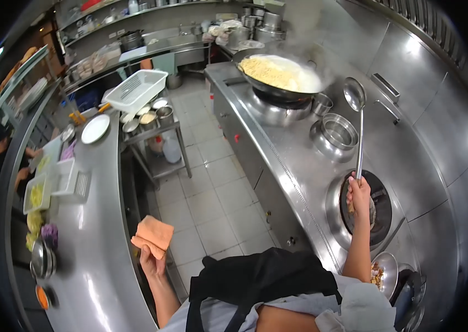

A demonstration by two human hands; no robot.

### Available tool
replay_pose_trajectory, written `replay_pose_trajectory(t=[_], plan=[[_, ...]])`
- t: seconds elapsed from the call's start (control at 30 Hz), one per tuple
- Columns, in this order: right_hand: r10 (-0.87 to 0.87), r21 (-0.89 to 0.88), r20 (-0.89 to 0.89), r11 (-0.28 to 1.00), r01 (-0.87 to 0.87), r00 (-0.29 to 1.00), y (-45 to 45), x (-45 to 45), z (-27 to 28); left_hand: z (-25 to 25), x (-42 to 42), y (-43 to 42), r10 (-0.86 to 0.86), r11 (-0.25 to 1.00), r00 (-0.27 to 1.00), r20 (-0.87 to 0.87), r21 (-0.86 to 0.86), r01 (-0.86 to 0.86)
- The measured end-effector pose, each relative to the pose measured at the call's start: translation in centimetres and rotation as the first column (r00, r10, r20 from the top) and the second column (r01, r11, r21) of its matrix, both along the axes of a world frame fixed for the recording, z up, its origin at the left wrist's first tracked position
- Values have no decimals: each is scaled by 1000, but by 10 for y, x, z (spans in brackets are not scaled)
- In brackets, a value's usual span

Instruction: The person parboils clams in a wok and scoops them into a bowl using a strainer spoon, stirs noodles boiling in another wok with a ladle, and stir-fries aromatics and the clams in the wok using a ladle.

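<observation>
Folded in my left hand (152, 261) is an orange cloth (155, 235), held up over the floor beside the left counter. My right hand (359, 193) is closed round the handle of a long metal ladle (360, 133), whose bowl points away from me. Below that hand is a dark round burner opening (380, 207) in the steel stove. Farther along the stove, a large wok (283, 74) holds pale yellow food and white foam, with steam rising. Two metal bowls or pots (339, 131) stand between the wok and the burner opening.
A small steel table (156, 130) bears a white basket (137, 91) and metal bowls. On the left counter (93, 221) are a white plate (95, 129) and plastic containers (36, 192). A person (4, 155) stands beyond it. Near my right elbow is a bowl of brown pieces (386, 274).
</observation>
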State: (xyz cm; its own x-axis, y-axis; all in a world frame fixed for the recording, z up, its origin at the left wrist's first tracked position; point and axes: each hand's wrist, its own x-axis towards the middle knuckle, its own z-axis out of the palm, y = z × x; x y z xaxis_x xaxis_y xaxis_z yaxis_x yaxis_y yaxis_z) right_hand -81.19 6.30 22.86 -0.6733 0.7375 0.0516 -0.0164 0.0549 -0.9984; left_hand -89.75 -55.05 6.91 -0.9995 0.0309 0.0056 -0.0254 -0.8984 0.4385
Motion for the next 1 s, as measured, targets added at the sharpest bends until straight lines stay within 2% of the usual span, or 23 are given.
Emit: replay_pose_trajectory(t=[0.1,0.13,0.2,0.23,0.3,0.37,0.4,0.43,0.47,0.53,0.57,0.63,0.67,0.7,0.73,0.8,0.83,0.87,0.9,0.93,1.0], plan=[[-82,227,83,972,61,993,7,-25,3,21,-102,25,-34,981,979,-199,180,71],[-89,217,86,974,69,992,8,-35,2,24,-138,27,-38,962,962,-270,252,109],[-81,227,107,972,55,991,18,-58,-3,67,-191,48,58,949,939,-338,312,53],[-80,227,116,972,51,990,21,-73,-6,91,-215,60,54,951,940,-336,306,54],[-60,237,139,971,26,989,39,-109,-21,131,-255,85,4,976,871,-492,193,104],[-51,235,163,972,12,985,56,-160,-30,146,-286,106,17,980,867,-499,181,85],[-24,222,189,975,-19,982,66,-190,-31,148,-301,117,26,983,866,-500,169,68],[21,183,188,982,-56,982,77,-222,-30,136,-313,118,66,971,891,-448,235,46],[64,145,180,985,-91,982,90,-258,-26,119,-326,116,70,974,888,-454,224,38],[124,153,209,976,-158,970,118,-336,-15,94,-348,113,-36,895,833,-552,352,272],[177,175,252,959,-224,952,137,-375,-6,92,-352,120,-34,900,835,-549,346,264],[309,188,295,909,-372,904,182,-465,0,91,-360,134,60,970,908,-415,237,44],[357,192,321,883,-429,877,205,-513,1,94,-361,140,70,972,907,-416,232,31],[350,180,364,883,-434,863,219,-559,5,100,-360,147,98,989,932,-348,134,-54],[361,239,351,857,-455,864,239,-611,-3,104,-358,154,135,991,950,-280,31,-132],[375,209,321,868,-451,870,254,-694,-3,106,-352,165,184,979,944,-273,-31,-200],[366,215,322,870,-444,873,260,-734,-6,106,-348,169,282,950,942,-180,-80,-300],[335,245,418,853,-460,844,259,-781,-4,108,-346,175,389,905,916,-93,-144,-399],[284,278,505,841,-465,815,256,-809,-3,107,-344,177,394,902,914,-96,-151,-404],[289,272,501,842,-466,815,256,-828,-10,107,-342,178,424,888,902,-79,-157,-432],[257,329,606,781,-531,753,243,-840,-13,105,-340,179,448,876,892,-64,-169,-452]])
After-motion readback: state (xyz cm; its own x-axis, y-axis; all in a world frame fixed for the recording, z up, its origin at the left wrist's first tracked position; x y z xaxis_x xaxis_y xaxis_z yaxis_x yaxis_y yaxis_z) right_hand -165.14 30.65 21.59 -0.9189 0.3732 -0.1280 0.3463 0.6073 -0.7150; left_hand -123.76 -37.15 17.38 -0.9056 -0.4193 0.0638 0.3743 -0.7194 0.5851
